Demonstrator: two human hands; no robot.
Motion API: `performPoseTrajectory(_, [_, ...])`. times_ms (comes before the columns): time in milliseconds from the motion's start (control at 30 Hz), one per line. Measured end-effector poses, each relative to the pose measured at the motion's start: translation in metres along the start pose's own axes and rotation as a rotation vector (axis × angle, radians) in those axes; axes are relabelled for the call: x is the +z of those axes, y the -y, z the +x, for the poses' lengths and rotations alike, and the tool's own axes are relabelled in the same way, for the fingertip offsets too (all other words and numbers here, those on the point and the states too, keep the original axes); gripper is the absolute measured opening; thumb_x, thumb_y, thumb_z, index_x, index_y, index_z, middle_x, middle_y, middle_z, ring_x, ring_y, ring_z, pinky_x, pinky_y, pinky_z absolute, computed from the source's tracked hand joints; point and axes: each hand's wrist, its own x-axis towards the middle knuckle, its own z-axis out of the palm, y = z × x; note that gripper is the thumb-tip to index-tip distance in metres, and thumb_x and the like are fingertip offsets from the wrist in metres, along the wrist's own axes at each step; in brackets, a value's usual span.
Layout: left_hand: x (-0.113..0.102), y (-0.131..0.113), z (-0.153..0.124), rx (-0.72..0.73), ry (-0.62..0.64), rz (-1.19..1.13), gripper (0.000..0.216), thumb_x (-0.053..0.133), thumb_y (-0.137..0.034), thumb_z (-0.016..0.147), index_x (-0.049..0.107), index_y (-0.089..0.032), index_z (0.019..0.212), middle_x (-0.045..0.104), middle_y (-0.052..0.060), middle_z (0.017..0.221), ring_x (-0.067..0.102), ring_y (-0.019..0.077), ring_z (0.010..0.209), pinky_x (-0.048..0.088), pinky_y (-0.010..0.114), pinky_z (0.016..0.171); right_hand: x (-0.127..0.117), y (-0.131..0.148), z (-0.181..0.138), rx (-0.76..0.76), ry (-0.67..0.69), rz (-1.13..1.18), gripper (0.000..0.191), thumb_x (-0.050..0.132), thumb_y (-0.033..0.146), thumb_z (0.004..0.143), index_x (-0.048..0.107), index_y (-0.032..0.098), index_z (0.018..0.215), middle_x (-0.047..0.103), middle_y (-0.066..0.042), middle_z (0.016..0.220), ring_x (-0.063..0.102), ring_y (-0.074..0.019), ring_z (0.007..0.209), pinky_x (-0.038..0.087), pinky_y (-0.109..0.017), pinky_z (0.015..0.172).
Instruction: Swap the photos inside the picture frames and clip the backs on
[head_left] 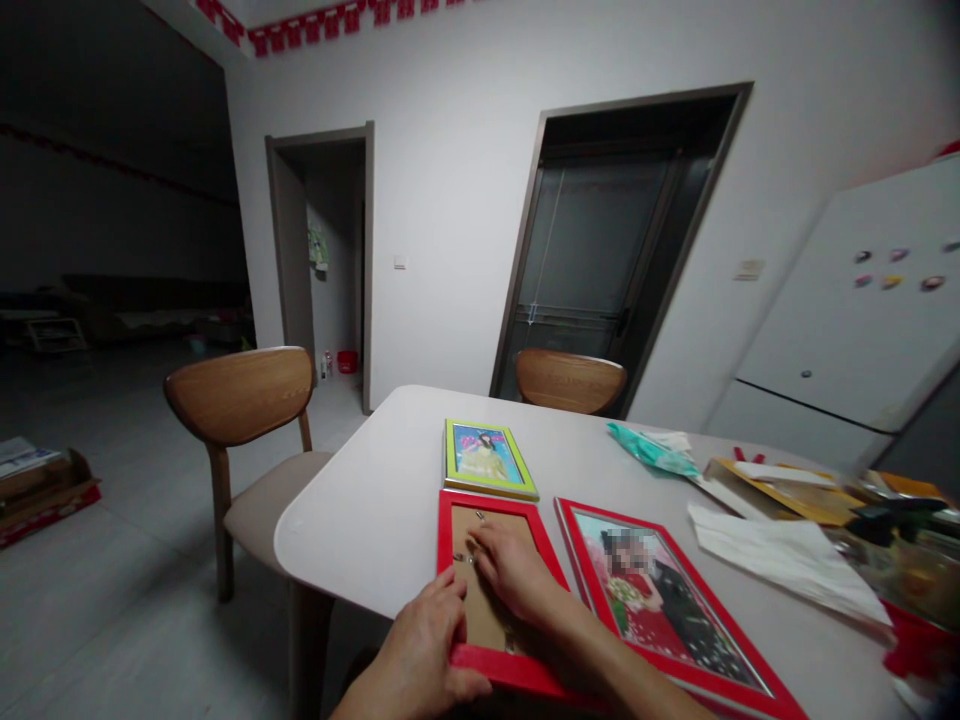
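A red picture frame (445, 525) lies face down at the table's near edge, its brown backing board (491, 610) showing. My left hand (429, 640) grips its lower left side, thumb along the near edge and fingers on the border. Over the upper part of the board, my right hand (510, 565) has its fingers bent together beside a small metal clip (458, 557). Whatever sits between those fingertips is too small to make out. Another metal clip (480, 515) shows near the board's top. My right forearm hides part of the frame's right side.
Beyond lies a yellow-green photo frame (530, 488); to the right, a larger red-framed photo (697, 670). A teal wrapper (651, 450), white paper (787, 560) and clutter cover the white table's (360, 500) right side. Wooden chairs stand at left (244, 390) and behind (570, 380).
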Motion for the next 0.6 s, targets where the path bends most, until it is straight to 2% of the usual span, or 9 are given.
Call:
performPoseTrajectory(100, [0.000, 0.000, 0.000, -0.014, 0.009, 0.018, 0.049, 0.072, -0.030, 0.049, 0.054, -0.017, 0.094, 0.043, 0.010, 0.124, 0.031, 0.0256, 0.119, 0.027, 0.035, 0.098, 0.002, -0.016, 0.017, 0.134, -0.059, 0.008, 0.027, 0.036, 0.027, 0.079, 0.059, 0.017, 0.089, 0.062, -0.006, 0.086, 0.053, -0.0137, 0.078, 0.034, -0.022, 0.066])
performPoseTrajectory(200, [0.000, 0.001, 0.001, -0.013, 0.011, 0.023, 0.058, 0.072, -0.030, 0.050, 0.051, -0.015, 0.103, 0.041, 0.011, 0.126, 0.029, 0.0247, 0.120, 0.026, 0.035, 0.099, 0.007, -0.027, 0.033, 0.236, -0.082, -0.003, 0.023, 0.041, 0.029, 0.075, 0.061, 0.018, 0.074, 0.063, -0.004, 0.074, 0.054, -0.0139, 0.069, 0.032, -0.022, 0.058])
performPoseTrajectory(367, [0.001, 0.003, 0.000, -0.008, 0.023, 0.021, 0.051, 0.070, -0.028, 0.052, 0.053, -0.015, 0.098, 0.041, 0.011, 0.126, 0.027, 0.0245, 0.121, 0.025, 0.036, 0.100, 0.018, -0.031, 0.050, 0.381, -0.133, -0.024, 0.022, 0.045, 0.033, 0.072, 0.060, 0.018, 0.070, 0.063, -0.006, 0.070, 0.055, -0.0167, 0.067, 0.030, -0.024, 0.054])
performPoseTrajectory(433, [0.000, 0.004, -0.001, -0.010, 0.027, 0.033, 0.047, 0.069, -0.029, 0.054, 0.054, -0.016, 0.097, 0.040, 0.010, 0.127, 0.027, 0.0247, 0.121, 0.025, 0.037, 0.099, 0.019, -0.032, 0.054, 0.412, -0.156, -0.019, 0.021, 0.046, 0.033, 0.071, 0.060, 0.017, 0.070, 0.063, -0.008, 0.072, 0.055, -0.0182, 0.069, 0.030, -0.024, 0.055])
performPoseTrajectory(533, [-0.002, 0.000, 0.000, -0.020, 0.062, 0.086, 0.063, 0.072, -0.029, 0.051, 0.049, -0.012, 0.107, 0.041, 0.014, 0.125, 0.029, 0.0251, 0.120, 0.025, 0.036, 0.099, 0.016, -0.032, 0.054, 0.415, -0.193, 0.020, 0.020, 0.047, 0.032, 0.070, 0.059, 0.016, 0.070, 0.063, -0.010, 0.072, 0.055, -0.0193, 0.069, 0.032, -0.025, 0.056])
performPoseTrajectory(600, [-0.002, -0.007, 0.004, -0.025, 0.106, 0.159, 0.065, 0.073, -0.031, 0.052, 0.047, -0.010, 0.108, 0.041, 0.016, 0.125, 0.029, 0.0276, 0.119, 0.023, 0.041, 0.100, 0.010, -0.033, 0.050, 0.378, -0.210, 0.077, 0.023, 0.044, 0.033, 0.071, 0.059, 0.016, 0.069, 0.063, -0.009, 0.070, 0.056, -0.0179, 0.066, 0.033, -0.025, 0.056])
